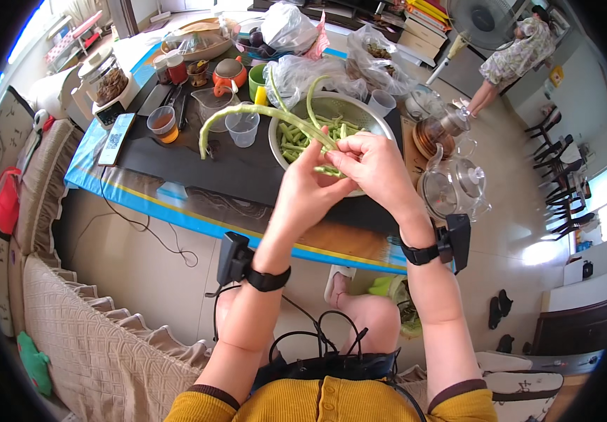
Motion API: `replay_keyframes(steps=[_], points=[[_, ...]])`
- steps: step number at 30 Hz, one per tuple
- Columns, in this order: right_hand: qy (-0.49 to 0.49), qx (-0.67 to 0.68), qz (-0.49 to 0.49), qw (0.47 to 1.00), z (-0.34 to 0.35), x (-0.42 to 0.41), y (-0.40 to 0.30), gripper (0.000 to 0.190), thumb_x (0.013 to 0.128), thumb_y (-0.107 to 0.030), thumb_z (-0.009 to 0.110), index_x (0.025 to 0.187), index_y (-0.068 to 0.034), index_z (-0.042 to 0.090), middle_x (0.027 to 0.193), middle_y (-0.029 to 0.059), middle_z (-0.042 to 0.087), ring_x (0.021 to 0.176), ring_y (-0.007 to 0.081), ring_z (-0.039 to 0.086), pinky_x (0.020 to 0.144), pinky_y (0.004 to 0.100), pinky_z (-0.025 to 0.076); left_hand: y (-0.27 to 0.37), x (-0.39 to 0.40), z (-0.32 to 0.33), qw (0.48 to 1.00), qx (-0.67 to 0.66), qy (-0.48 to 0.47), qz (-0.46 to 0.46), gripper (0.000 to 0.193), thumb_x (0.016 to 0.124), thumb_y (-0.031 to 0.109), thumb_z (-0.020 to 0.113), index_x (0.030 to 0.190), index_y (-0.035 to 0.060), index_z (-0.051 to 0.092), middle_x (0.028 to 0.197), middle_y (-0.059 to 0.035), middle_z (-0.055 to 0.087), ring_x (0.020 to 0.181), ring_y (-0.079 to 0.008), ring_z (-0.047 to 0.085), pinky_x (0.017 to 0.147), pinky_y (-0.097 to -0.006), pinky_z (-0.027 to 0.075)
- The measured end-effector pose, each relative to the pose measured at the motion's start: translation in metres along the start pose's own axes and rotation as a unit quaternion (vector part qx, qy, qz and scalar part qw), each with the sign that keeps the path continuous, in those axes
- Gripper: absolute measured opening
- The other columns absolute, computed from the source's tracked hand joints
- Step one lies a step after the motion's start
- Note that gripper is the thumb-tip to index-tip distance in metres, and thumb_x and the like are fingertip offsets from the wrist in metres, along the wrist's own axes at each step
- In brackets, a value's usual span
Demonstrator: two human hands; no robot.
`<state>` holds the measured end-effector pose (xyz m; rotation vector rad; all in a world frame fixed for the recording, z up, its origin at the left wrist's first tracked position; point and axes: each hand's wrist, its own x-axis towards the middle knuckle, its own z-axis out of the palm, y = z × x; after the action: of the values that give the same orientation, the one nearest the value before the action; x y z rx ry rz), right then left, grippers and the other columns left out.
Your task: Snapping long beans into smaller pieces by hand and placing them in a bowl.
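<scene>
My left hand (308, 184) and my right hand (374, 163) meet over the near side of a round metal bowl (382, 126). Between them are several long green beans (253, 109). One bean arches far out to the left, while others curl upward behind my fingers. The fingertips of both hands pinch the beans near their right-hand ends, partly hiding them. Short cut bean pieces (290, 138) lie in the bowl below. A black strap with a device sits on each wrist.
Left of the bowl stand a clear plastic cup (242, 129), a cup of amber drink (164, 125) and a phone (116, 140) on its cable. Glass teapots (448, 184) stand at right. Plastic bags (314, 79) lie behind the bowl. A person (517, 55) is beyond a fan (480, 24).
</scene>
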<state>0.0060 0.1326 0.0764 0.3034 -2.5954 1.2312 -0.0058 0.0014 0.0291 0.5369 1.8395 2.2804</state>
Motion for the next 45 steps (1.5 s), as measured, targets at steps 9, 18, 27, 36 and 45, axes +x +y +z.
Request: replay_keyframes(steps=[9, 18, 27, 36, 45], points=[[-0.021, -0.095, -0.135, 0.986, 0.003, -0.002, -0.001, 0.017, 0.076, -0.016, 0.064, 0.080, 0.000, 0.060, 0.071, 0.0124, 0.053, 0.064, 0.0253, 0.053, 0.057, 0.0327, 0.042, 0.001, 0.005, -0.018, 0.929, -0.348, 0.109, -0.069, 0.023, 0.088, 0.013, 0.053, 0.106, -0.0014, 0.052, 0.097, -0.0095, 0.060, 0.081, -0.0132, 0.060, 0.073, -0.0242, 0.050], [0.046, 0.033, -0.077, 0.995, 0.010, -0.003, 0.011, 0.013, 0.079, -0.012, 0.062, 0.085, 0.000, 0.061, 0.070, 0.0077, 0.053, 0.059, 0.0170, 0.051, 0.054, 0.0275, 0.041, -0.003, 0.012, -0.004, 0.882, -0.445, 0.125, -0.090, 0.019, 0.088, 0.013, 0.053, 0.101, -0.0008, 0.053, 0.095, -0.0093, 0.060, 0.083, -0.0146, 0.059, 0.077, -0.0251, 0.049], [0.195, 0.119, 0.111, 0.967, -0.004, 0.024, 0.057, 0.032, 0.081, -0.029, 0.064, 0.094, 0.001, 0.064, 0.068, -0.0053, 0.054, 0.050, -0.0002, 0.036, 0.043, 0.0163, 0.029, -0.015, 0.025, -0.008, 0.907, -0.392, 0.143, -0.059, 0.026, 0.088, 0.010, 0.052, 0.108, -0.0043, 0.048, 0.100, -0.0129, 0.058, 0.089, -0.0194, 0.060, 0.076, -0.0260, 0.050], [0.048, 0.217, 0.126, 0.967, -0.001, -0.010, 0.036, 0.027, 0.085, -0.025, 0.059, 0.100, -0.003, 0.063, 0.069, -0.0055, 0.052, 0.053, 0.0012, 0.042, 0.049, 0.0164, 0.037, 0.022, -0.001, -0.066, 0.981, -0.137, 0.117, -0.077, 0.029, 0.083, 0.013, 0.060, 0.107, -0.0023, 0.056, 0.086, -0.0076, 0.063, 0.076, -0.0124, 0.062, 0.064, -0.0208, 0.049], [-0.150, 0.245, 0.151, 0.946, 0.078, -0.038, 0.016, 0.017, 0.081, -0.016, 0.061, 0.092, -0.004, 0.065, 0.076, -0.0009, 0.058, 0.064, 0.0048, 0.051, 0.056, 0.0189, 0.043, 0.039, -0.014, -0.085, 0.988, -0.074, 0.132, -0.042, 0.029, 0.082, 0.015, 0.062, 0.106, 0.0000, 0.058, 0.083, -0.0057, 0.063, 0.075, -0.0114, 0.062, 0.063, -0.0192, 0.047]])
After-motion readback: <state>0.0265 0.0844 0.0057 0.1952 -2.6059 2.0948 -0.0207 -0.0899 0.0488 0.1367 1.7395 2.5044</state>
